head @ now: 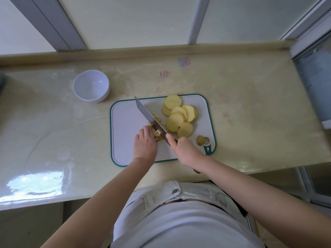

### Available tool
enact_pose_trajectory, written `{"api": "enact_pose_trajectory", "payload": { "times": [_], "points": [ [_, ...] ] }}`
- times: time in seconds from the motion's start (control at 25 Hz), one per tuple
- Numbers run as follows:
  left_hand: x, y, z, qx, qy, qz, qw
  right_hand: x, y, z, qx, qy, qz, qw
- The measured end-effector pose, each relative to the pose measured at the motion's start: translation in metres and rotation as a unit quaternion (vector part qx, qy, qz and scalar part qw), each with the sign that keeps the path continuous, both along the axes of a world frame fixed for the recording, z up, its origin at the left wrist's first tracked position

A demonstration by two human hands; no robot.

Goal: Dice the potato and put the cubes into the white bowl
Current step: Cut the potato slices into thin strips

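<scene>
A white cutting board with a teal rim lies on the counter. Several round yellow potato slices are piled on its right half. My right hand grips the handle of a cleaver, index finger along the blade's spine; the blade stands across a small stack of potato pieces. My left hand holds that stack down with curled fingers, just left of the blade. A few cut strips lie beyond the blade. The white bowl stands empty at the back left of the board.
A potato end piece lies at the board's near right corner. The beige counter ends at a raised back ledge under a window. A grey appliance stands at the right edge.
</scene>
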State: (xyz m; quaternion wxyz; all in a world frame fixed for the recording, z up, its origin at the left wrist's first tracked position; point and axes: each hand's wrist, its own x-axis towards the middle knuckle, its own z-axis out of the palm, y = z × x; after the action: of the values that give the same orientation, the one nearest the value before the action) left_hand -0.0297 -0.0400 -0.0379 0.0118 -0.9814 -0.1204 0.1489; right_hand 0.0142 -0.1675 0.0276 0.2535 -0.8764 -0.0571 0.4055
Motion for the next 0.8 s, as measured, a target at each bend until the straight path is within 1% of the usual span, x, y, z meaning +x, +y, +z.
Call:
{"api": "enact_pose_trajectory", "payload": {
  "times": [0.16, 0.36, 0.56, 0.64, 0.8],
  "points": [
    [0.000, 0.001, 0.000, 0.003, 0.010, -0.004, 1.000, -0.006, -0.001, -0.010, 0.021, -0.023, 0.003, 1.000],
    [0.001, 0.001, 0.000, 0.002, 0.029, -0.001, 1.000, -0.006, 0.001, -0.016, 0.026, -0.026, 0.002, 0.999],
    [-0.001, 0.004, 0.001, -0.014, 0.031, 0.003, 0.999, 0.002, -0.007, -0.023, 0.047, 0.009, -0.031, 0.998],
    [-0.001, 0.006, 0.002, -0.042, 0.022, 0.011, 0.999, 0.004, -0.010, -0.022, 0.061, 0.010, -0.044, 0.997],
    [-0.005, 0.011, 0.000, -0.140, -0.020, 0.059, 0.988, 0.003, -0.015, -0.018, 0.073, -0.012, -0.047, 0.996]
  ]
}}
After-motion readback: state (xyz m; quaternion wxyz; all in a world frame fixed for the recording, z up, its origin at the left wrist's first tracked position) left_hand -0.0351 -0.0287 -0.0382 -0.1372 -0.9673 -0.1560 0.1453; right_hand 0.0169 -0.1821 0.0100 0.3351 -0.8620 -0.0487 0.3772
